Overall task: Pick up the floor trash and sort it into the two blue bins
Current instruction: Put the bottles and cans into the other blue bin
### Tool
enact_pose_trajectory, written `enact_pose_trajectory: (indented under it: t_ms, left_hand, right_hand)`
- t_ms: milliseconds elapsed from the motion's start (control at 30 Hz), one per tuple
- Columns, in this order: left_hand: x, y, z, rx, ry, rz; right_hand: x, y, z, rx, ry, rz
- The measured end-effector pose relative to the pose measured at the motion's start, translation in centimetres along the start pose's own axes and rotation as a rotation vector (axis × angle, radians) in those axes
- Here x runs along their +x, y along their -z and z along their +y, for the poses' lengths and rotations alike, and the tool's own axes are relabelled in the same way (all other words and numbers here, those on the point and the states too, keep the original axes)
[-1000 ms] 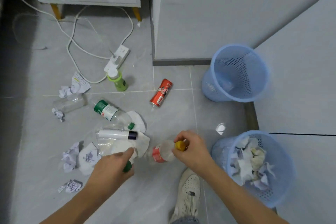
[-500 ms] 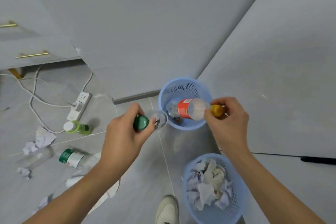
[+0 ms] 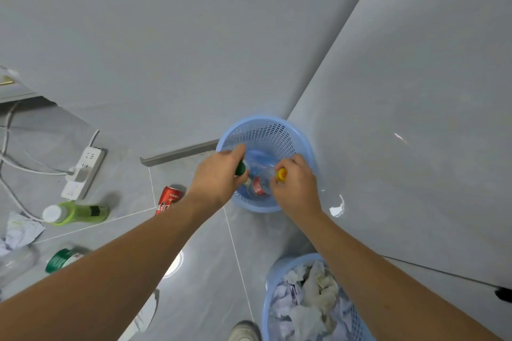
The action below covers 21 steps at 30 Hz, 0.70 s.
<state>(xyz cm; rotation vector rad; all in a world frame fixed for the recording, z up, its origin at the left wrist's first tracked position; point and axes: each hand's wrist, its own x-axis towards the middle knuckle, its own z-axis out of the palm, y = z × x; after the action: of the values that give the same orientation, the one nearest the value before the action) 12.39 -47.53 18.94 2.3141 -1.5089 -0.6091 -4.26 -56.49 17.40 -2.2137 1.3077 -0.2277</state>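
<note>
Grey tiled floor (image 3: 194, 271) — both hands now over the far blue bin (image 3: 299, 135), up from the litter. Left hand (image 3: 219, 177) grips a green-capped bottle (image 3: 240, 168); right hand (image 3: 297, 188) pinches a yellow-capped bottle (image 3: 259, 188) — release looks imminent.

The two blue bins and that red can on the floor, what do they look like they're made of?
Far bin and near bin: likely moulded plastic, matte light blue, walls pierced in a regular mesh. Red can: probably thin aluminium, glossy printed red skin with a pale rim, though glare and blur leave that open.

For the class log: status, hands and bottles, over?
Left hand gripping green-capped bottle; right hand gripping yellow-capped bottle. Both over far blue bin, unreleased. Nothing blocking.
</note>
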Motion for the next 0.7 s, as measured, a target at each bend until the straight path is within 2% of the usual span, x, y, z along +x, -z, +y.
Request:
enact_pose_trajectory:
  t_ms: [133, 267, 367, 467, 600, 700]
  left_hand:
    - [0.5, -2.6, 0.0, 0.173, -0.024, -0.132]
    - [0.6, -3.6, 0.7, 0.222, -0.044, -0.128]
    - [0.1, -3.9, 0.8, 0.283, -0.065, -0.141]
    - [-1.0, -3.8, 0.1, 0.294, -0.020, -0.143]
    - [-2.7, -3.1, -0.1, 0.238, 0.003, -0.124]
    - [-4.3, -2.1, -0.5, 0.185, 0.018, -0.081]
  right_hand:
    - [0.8, -1.1, -0.5, -0.082, 0.099, -0.002]
    - [0.1, -1.8, -0.6, -0.264, 0.187, -0.019]
    - [-0.6, -1.9, -0.7, -0.311, 0.208, -0.035]
    - [-1.1, -1.7, -0.7, -0.353, 0.162, -0.058]
    - [-1.8, -1.1, -0.6, -0.424, 0.038, -0.165]
    - [-2.3, -0.5, -1.4, -0.526, 0.061, -0.146]
